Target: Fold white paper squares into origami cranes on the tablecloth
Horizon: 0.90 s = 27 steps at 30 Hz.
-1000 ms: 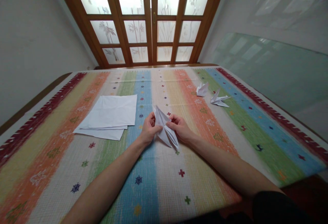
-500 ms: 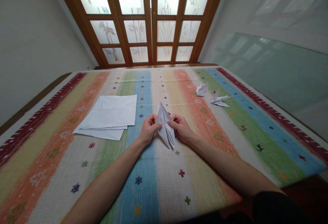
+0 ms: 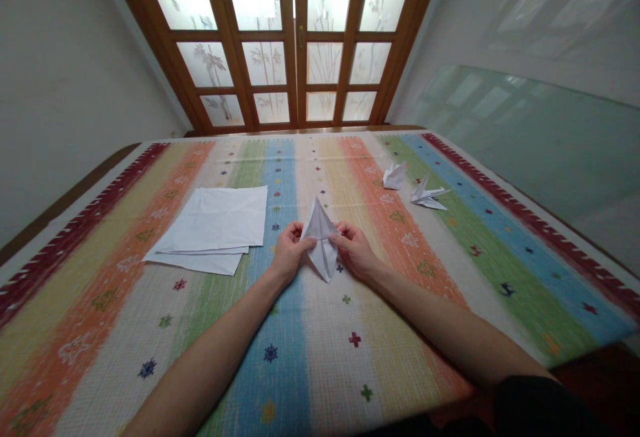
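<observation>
A folded white paper (image 3: 321, 227), shaped like a tall diamond with a crease across its middle, is held just above the tablecloth. My left hand (image 3: 291, 249) pinches its left corner, thumb on the front and fingers behind. On the opposite corner, my right hand (image 3: 354, 247) grips it the same way. The paper's lower half comes to a single point towards me. What lies behind the paper, and part of my fingers, is hidden.
Left of my hands lies a stack of white paper sheets (image 3: 225, 217). Two folded paper cranes, one nearer the middle (image 3: 395, 175) and one further right (image 3: 428, 194), stand at the back right. A striped tablecloth (image 3: 400, 357) covers the table; wooden glazed doors (image 3: 295, 37) are behind.
The paper's lower part showed two separate points split down the middle; now it shows one wider point with a crosswise crease. Both hands stay in nearly the same place.
</observation>
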Tool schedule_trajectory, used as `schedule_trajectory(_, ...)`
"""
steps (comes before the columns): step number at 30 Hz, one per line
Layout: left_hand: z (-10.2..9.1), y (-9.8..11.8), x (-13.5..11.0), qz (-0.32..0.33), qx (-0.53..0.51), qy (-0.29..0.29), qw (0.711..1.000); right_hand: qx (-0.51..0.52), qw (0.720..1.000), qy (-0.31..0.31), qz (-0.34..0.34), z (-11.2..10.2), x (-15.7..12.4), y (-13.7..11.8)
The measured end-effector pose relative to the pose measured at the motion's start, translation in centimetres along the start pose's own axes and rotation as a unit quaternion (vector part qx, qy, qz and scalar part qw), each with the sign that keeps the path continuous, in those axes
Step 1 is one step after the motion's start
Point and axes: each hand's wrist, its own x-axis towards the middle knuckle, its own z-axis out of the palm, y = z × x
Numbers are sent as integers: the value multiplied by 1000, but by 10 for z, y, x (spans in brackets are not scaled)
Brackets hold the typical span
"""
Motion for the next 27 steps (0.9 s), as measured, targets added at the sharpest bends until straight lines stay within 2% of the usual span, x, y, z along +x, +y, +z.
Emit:
schedule_trajectory(4,0,1,0,14,62,-3,998,38,998,-23,40,2,-3,-6)
schedule_trajectory(8,1,2,-1,50,145,-4,988,58,996,-8,74,2,-2,-6)
schedule_trajectory(12,0,0,1,68,149,33,986,36,998,35,41,-1,3,-3)
schedule_trajectory(20,2,0,0,81,104,11,991,-33,996,76,-32,-7,9,4)
schedule_trajectory(27,-2,-2,3,105,120,3,987,-53,996,56,-44,-10,11,2)
